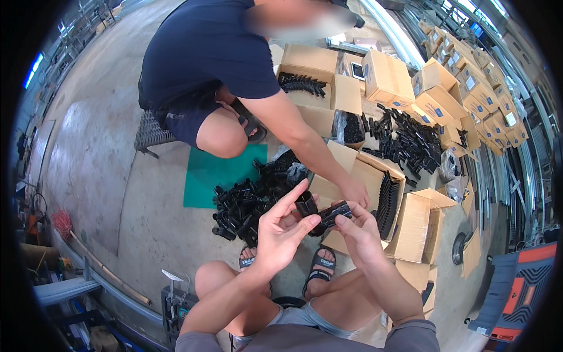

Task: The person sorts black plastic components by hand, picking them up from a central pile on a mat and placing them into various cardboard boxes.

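Observation:
In front of my body my two hands hold a black tubular fitting. Its round, open-ended part point(305, 205) rests between the thumb and fingers of my left hand point(282, 230), with the index finger stretched out past it. My right hand point(359, 230) pinches the ribbed black part point(334, 215) between thumb and fingers. The two parts meet between my hands; I cannot tell whether they are joined. Beyond my left hand lies a heap of black fittings point(237, 205), partly on a green mat point(202, 176).
A co-worker in a dark shirt point(193, 53) sits opposite, one hand point(355, 190) reaching into an open carton point(375, 161) with black parts in a row. Another open carton point(419, 229) stands at right. More black parts point(404, 141) lie on the floor, near stacked boxes point(478, 88).

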A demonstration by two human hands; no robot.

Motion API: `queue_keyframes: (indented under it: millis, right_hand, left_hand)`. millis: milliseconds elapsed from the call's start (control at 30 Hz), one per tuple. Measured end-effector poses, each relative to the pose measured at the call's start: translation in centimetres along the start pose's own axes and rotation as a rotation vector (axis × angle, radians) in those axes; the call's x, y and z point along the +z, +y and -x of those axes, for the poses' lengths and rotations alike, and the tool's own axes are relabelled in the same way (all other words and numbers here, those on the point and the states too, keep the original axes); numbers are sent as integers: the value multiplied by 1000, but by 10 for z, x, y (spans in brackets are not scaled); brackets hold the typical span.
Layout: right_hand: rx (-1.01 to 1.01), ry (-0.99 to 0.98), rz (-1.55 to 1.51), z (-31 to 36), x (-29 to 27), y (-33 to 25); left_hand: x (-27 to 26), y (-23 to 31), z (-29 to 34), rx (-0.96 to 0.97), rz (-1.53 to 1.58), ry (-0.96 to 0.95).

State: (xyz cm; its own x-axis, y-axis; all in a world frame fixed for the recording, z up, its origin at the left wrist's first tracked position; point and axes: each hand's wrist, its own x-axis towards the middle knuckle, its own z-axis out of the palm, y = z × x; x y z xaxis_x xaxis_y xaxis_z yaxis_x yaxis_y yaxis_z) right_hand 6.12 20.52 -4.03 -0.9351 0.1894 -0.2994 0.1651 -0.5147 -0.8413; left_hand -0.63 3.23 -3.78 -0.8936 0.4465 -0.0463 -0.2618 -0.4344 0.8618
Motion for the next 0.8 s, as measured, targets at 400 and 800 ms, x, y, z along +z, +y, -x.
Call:
queue_keyframes:
  millis: [400,800]
  right_hand:
    - [346,-423,1037,-64,-40,83]
    - [-120,61,1811,-304,-117,220]
  left_hand:
    - [-85,64,5,7,-353,305]
    - [-94,101,-11,21,-753,309]
